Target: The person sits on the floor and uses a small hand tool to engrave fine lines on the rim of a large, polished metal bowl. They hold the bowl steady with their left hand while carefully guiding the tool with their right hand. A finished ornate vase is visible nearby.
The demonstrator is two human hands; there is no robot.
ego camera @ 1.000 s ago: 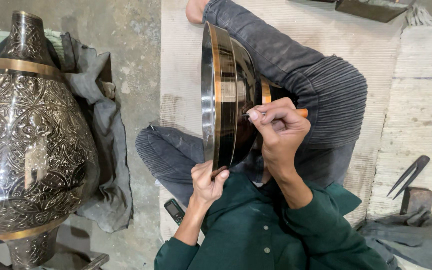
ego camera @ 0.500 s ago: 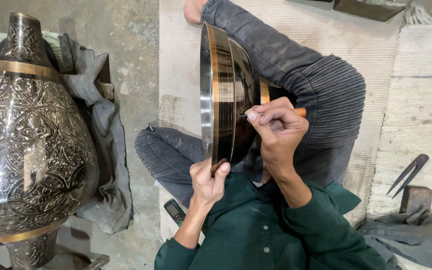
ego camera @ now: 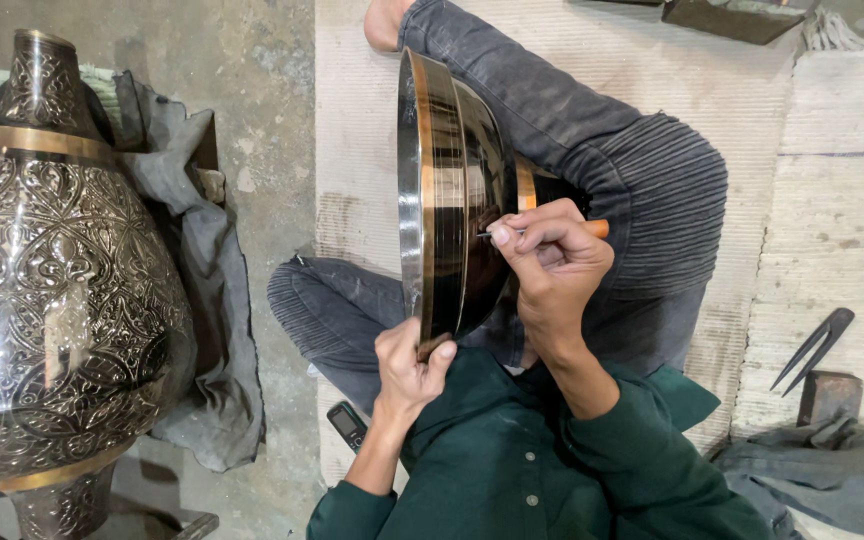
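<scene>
A large engraved metal vase (ego camera: 52, 300) fills nine o'clock, a grey cloth (ego camera: 192, 300) draped beside it. A dark phone (ego camera: 348, 425) lies at six o'clock. Metal dividers (ego camera: 814, 345) lie at three o'clock.

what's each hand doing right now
Left hand: fingers closed on the rim of the dark metal bowl, holding it on edge.
Right hand: closed on an orange-handled engraving tool, tip at the bowl.

Engraved vase (ego camera: 57, 290), at 9 o'clock: body and foot cut by the left and bottom edges. Tool tip (ego camera: 482, 235) too small to tell. Bowl (ego camera: 452, 190) interior hidden, seen edge-on.
</scene>
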